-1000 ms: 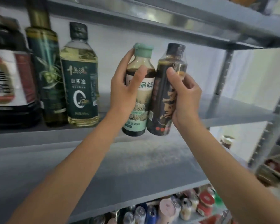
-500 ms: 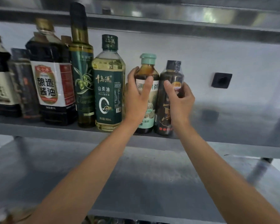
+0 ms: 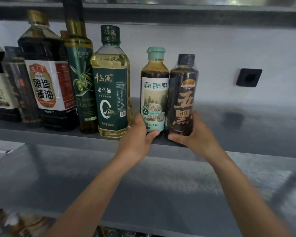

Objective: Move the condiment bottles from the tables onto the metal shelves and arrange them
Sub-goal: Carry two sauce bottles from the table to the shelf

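Shelving two bottles on the metal shelf [image 3: 246,134].
Our left hand [image 3: 137,138] curls round the green-capped bottle [image 3: 154,93], right hand [image 3: 195,134] round the dark bottle [image 3: 183,82]; we should slide both left, upright.

A pale, bluish-white wall [image 3: 212,53] runs behind the grey metal shelving. A black square fitting [image 3: 249,77] is fixed to it on the right, and its dim reflection shows on the dull surface of the middle shelf [image 3: 256,134]. The upper shelf [image 3: 161,12] crosses the top with faint glints on its underside. The lower shelf [image 3: 143,194] spreads wide below, softly and evenly lit.
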A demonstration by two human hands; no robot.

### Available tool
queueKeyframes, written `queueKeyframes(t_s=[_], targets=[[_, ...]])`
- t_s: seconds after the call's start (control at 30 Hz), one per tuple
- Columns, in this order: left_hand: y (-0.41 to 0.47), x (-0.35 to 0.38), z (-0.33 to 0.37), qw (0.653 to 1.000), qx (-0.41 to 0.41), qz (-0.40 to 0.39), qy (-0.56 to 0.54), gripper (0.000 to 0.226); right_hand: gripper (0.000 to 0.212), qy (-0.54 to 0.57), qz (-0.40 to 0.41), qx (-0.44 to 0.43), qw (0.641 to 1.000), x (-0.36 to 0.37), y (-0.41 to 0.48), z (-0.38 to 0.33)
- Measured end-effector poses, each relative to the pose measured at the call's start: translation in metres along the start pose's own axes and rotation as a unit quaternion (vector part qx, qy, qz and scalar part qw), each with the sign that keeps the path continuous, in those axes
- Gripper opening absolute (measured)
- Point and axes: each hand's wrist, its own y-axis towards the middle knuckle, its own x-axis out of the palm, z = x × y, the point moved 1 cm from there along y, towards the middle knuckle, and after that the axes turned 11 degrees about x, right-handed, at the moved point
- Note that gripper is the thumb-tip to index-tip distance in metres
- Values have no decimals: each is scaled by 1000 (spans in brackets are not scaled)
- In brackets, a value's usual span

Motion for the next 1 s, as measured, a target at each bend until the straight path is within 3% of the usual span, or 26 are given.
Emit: queueKeyframes(t_s=[0.33,0.43,0.53,0.63,0.8,0.9,1.0], targets=[[4,10,-1,991,21,34,124,63,70,-10,53,14,998,7,7,5],[-6,12,1,978,35,72,194,59,70,-100,78,23,992,9,2,6],[-22,17,-4,962,92,117,229,52,61,-274,228,-14,934,20,-14,12],[-50,28,-18,951,166,140,222,51,56,-325,332,-84,881,34,-40,30],[-108,63,-45,945,257,68,189,61,62,-346,287,-49,892,63,-103,81],[-141,94,-65,944,302,-23,128,62,59,-324,267,60,906,86,-145,107],[-168,119,-79,939,299,-157,69,75,59,-318,273,185,889,114,-191,133]])
